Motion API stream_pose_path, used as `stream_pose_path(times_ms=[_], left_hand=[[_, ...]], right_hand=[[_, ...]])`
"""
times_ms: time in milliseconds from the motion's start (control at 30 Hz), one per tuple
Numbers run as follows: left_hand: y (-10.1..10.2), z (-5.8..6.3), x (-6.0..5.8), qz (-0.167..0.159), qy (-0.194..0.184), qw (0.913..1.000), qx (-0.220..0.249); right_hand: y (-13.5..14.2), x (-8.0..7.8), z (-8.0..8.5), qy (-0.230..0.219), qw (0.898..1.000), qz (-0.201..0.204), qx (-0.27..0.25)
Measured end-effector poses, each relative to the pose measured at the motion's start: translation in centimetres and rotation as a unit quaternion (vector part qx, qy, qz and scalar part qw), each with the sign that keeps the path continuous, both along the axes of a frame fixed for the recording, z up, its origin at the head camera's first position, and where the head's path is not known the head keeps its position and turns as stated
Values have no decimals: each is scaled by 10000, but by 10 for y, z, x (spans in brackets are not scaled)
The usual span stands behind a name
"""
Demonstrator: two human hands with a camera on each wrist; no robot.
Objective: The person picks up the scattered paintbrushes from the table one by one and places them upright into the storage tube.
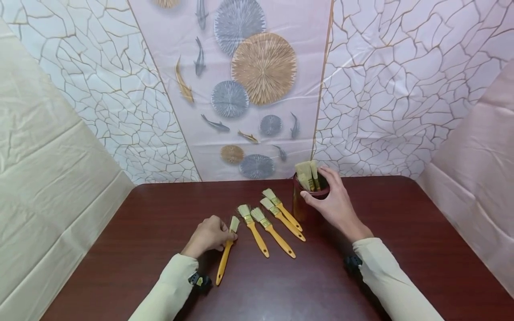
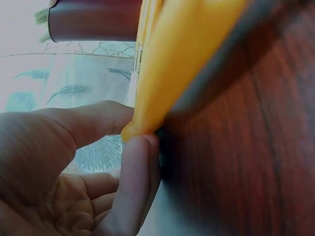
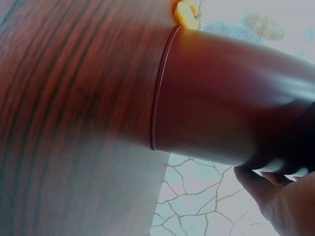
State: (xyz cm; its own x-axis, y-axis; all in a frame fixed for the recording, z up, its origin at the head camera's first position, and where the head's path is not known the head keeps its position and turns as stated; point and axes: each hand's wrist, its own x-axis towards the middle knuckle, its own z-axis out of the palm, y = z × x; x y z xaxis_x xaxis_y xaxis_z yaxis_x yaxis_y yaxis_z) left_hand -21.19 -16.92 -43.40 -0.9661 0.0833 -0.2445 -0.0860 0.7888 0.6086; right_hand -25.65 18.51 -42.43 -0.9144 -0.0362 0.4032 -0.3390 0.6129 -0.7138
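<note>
My left hand (image 1: 209, 236) pinches a paintbrush (image 1: 225, 262) near its metal band, thumb against fingertips. Its bristles point away from me and its yellow handle (image 2: 184, 54) slants toward the near edge. To its right lie several more paintbrushes (image 1: 277, 238) with yellow handles and pale bristles, fanned over the table. My right hand (image 1: 335, 201) grips a dark red cylindrical cup (image 3: 221, 93) around its rim, thumb on the near side and fingers on the far side. Several paintbrushes (image 1: 307, 173) stand in the cup, bristles up; their handles are hidden inside.
The dark wooden table (image 1: 132, 249) reaches back to a patterned cloth backdrop (image 1: 373, 102). Pale cloth walls (image 1: 52, 178) rise at both sides. A dark band with a small device sits on each wrist.
</note>
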Motion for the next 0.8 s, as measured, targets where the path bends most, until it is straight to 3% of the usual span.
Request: stream_pose_path(times_ms=[167,300,500,800], left_hand=[[0,6,2,64,194,9996,183],[2,22,2,132,640,9970,423],[14,58,2,-108,1492,9849,869],[51,117,1,-715,2436,9532,1639]], right_hand=[[0,0,0,30,10000,-23,10],[-1,1,1,8,10000,-20,6],[-6,5,3,-105,9999,-58,41],[-10,11,4,-135,9998,-152,70]])
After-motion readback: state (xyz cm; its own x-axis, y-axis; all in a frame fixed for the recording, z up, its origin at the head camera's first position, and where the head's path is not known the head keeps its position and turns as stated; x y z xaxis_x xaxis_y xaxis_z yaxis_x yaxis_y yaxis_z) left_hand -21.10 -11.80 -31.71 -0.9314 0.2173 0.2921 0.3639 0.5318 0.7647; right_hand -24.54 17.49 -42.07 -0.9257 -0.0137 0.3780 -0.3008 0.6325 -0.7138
